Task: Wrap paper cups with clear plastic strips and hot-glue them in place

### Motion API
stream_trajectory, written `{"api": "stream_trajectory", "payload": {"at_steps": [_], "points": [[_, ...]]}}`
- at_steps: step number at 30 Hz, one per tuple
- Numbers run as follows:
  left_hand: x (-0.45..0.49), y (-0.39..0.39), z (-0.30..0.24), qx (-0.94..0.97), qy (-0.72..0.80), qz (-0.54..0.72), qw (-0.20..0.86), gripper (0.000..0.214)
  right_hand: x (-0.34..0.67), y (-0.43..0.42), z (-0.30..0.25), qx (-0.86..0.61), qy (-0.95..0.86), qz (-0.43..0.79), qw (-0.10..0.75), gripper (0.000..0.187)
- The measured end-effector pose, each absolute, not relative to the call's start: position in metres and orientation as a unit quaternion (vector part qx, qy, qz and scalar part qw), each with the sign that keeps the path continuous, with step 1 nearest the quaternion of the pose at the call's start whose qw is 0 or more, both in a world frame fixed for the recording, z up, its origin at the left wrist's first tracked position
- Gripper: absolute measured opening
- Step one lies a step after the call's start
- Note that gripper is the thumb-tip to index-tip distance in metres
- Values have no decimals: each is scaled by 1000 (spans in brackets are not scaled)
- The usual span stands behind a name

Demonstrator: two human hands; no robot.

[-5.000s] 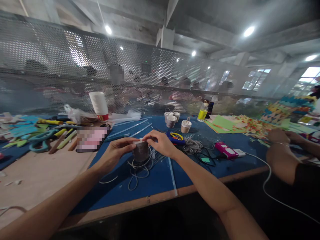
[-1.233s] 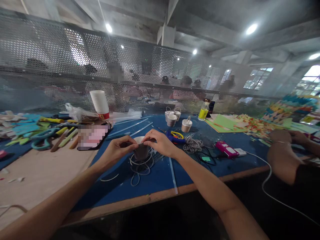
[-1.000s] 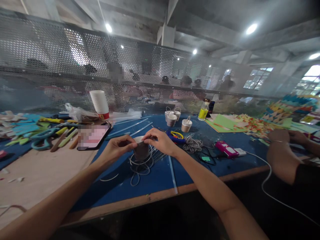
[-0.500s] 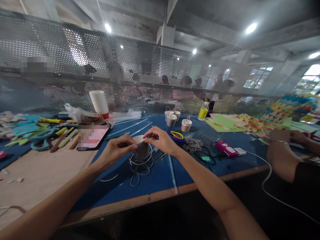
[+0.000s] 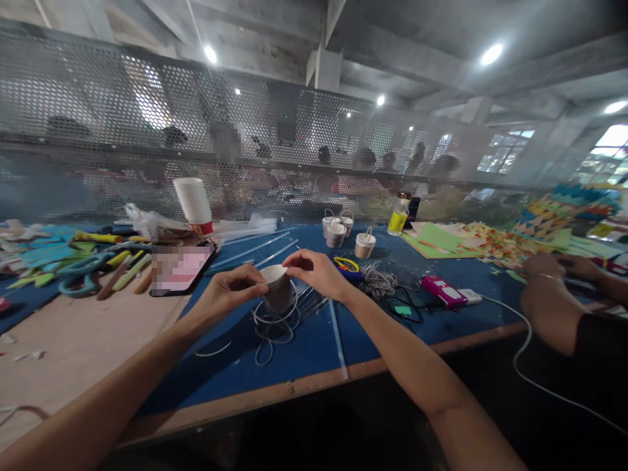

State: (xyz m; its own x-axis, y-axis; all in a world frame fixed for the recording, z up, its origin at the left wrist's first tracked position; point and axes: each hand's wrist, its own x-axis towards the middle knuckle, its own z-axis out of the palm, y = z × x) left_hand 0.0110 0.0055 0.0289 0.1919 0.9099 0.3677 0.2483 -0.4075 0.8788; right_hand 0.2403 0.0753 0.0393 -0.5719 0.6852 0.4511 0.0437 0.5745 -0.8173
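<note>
A small paper cup (image 5: pixel 277 291), its lower part wrapped in grey, is held between my two hands above the blue table. My left hand (image 5: pixel 235 288) pinches its rim on the left side. The thumb and fingers of my right hand (image 5: pixel 314 269) close on the rim at the right. Loops of thin grey cord (image 5: pixel 272 333) hang or lie just under the cup; whether they are joined to it I cannot tell. Beyond my hands stand several little cups with handles (image 5: pixel 336 234), and one more cup with a handle (image 5: pixel 365 245) sits to their right.
Left are scissors (image 5: pixel 81 278), a phone (image 5: pixel 181 269) and a stack of paper cups (image 5: pixel 191 204). Right of my hands lie tangled cord (image 5: pixel 379 282), a magenta device (image 5: pixel 444 292) and a bottle (image 5: pixel 398 216). A co-worker's arm (image 5: pixel 552 304) rests at the far right.
My right hand's fingers have shifted slightly at the cup's right rim. The cup and my left hand have barely moved.
</note>
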Motion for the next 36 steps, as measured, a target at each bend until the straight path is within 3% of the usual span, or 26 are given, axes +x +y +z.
{"api": "stream_trajectory", "payload": {"at_steps": [12, 18, 27, 36], "points": [[6, 5, 28, 680, 388, 469, 409, 19, 245, 75, 43, -227, -799, 381, 406, 23], [2, 8, 25, 684, 360, 466, 430, 16, 246, 77, 43, -215, -772, 456, 386, 32], [2, 6, 27, 683, 339, 456, 459, 13, 250, 75, 46, -183, -781, 495, 334, 23], [4, 5, 27, 656, 343, 469, 482, 18, 247, 75, 45, -201, -770, 508, 329, 33]]}}
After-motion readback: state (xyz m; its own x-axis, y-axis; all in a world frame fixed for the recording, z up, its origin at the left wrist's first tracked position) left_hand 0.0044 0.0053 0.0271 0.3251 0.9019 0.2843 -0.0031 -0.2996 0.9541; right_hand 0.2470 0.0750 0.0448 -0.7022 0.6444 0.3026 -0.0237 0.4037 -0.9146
